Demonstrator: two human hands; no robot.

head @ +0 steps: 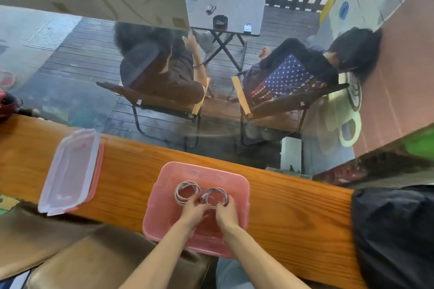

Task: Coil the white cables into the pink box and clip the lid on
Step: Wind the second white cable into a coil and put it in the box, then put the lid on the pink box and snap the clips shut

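Pink box point(237, 206): open on the wooden counter point(293, 213), its near edge overhanging toward the person.
First coil point(187, 192): lies finished inside the box, far-left part.
Second coil point(216, 196): inside, just right of the first; the left hand point(193, 212) and right hand point(226, 212) both pinch it.
Lid point(70, 171): off, well left of the box; clipping remains.
Room: bare counter between box and lid.

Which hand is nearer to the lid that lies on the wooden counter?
The left hand. It is inside the pink box, on the side toward the lid. The right hand is also in the box, farther from the lid, on the coiled cable.
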